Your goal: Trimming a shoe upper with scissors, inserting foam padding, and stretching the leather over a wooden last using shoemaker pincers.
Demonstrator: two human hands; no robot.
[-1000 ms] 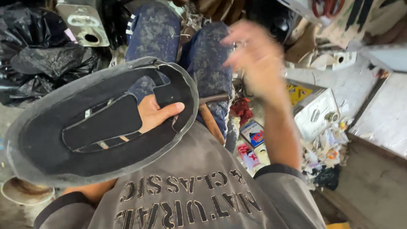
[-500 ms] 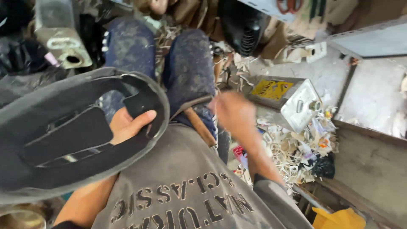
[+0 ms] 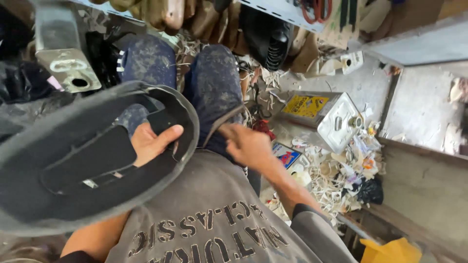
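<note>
our left hand (image 3: 151,143) pokes up through the cutout of the big dark grey oval piece (image 3: 63,195), thumb hooked over its inner rim | right hand (image 3: 246,145) pinching a thin strap (image 3: 222,125) over the knee | metal tin (image 3: 324,117) further out on the floor

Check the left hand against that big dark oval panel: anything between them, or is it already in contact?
Nothing visible between them. The left hand reaches through a cut-out in the dark oval panel, thumb over an inner strip, touching it directly. The right hand sits apart from the panel, over the right knee, on a thin brown strap.
</note>
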